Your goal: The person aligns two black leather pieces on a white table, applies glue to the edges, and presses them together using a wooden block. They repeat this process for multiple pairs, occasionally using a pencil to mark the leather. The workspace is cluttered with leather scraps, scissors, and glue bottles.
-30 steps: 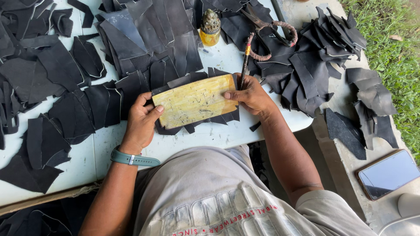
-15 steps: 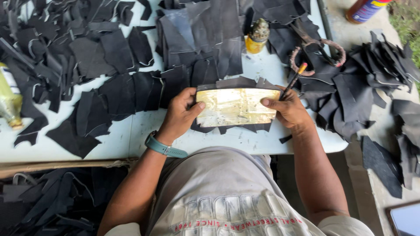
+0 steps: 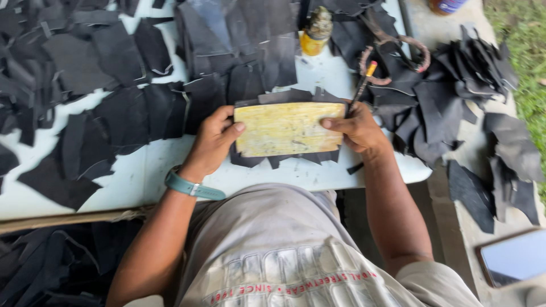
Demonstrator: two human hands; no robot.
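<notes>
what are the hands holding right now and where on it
Both hold the yellowish template: left hand at its left edge, right hand at its right edge, a pencil also gripped near its lower end.

Hidden under the yellow template and cut by the edges

The yellow template [image 3: 287,128] between the left hand [image 3: 213,142] and right hand [image 3: 355,128] covers most of the black piece [image 3: 284,159] beneath; beyond the right hand, a bottle [image 3: 446,5] is cut off at the top edge.
</notes>
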